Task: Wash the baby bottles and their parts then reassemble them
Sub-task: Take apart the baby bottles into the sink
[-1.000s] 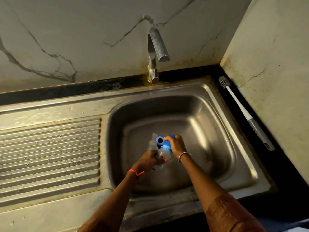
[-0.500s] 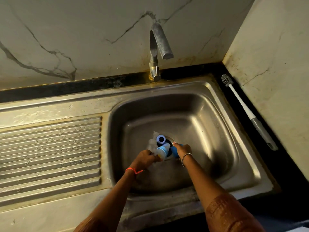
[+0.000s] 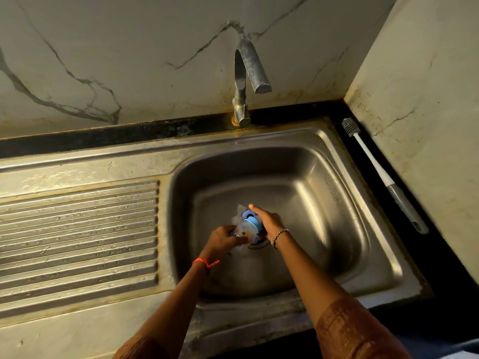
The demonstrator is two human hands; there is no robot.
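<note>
Left hand (image 3: pixel 223 239): fingers curled round the clear body of the baby bottle (image 3: pixel 243 230), which is held low in the bowl and tilted, neck pointing away from the person. A blue collar (image 3: pixel 253 224) sits on the neck.

Right hand (image 3: pixel 269 221): back of the hand faces the camera, and the index finger lies straight along the far side of the collar. The thumb and remaining fingers are hidden, so it cannot be told whether this hand grips or only touches. A second blue ring (image 3: pixel 245 214) and a clear part (image 3: pixel 239 211) lie on the bowl floor just behind the bottle, blurred.

Both hands work directly over the drain (image 3: pixel 259 245), near the middle of the sink (image 3: pixel 337 203). Open bowl floor surrounds them on all sides, with the widest free space to the right and toward the back wall of the bowl. The tap (image 3: pixel 246 81) spout ends well above and behind the hands.

Wrists: red thread (image 3: pixel 204 263) on the left, bead bracelet (image 3: pixel 280 235) on the right.

The ribbed steel draining board (image 3: pixel 77 229) extends left of the bowl. A bottle brush (image 3: pixel 375 167) lies on the black counter strip (image 3: pixel 440 255) between the sink rim and the side wall (image 3: pixel 427 99). The back wall (image 3: pixel 129 60) is veined marble.

The coloured print on the bottle is too blurred to read.
</note>
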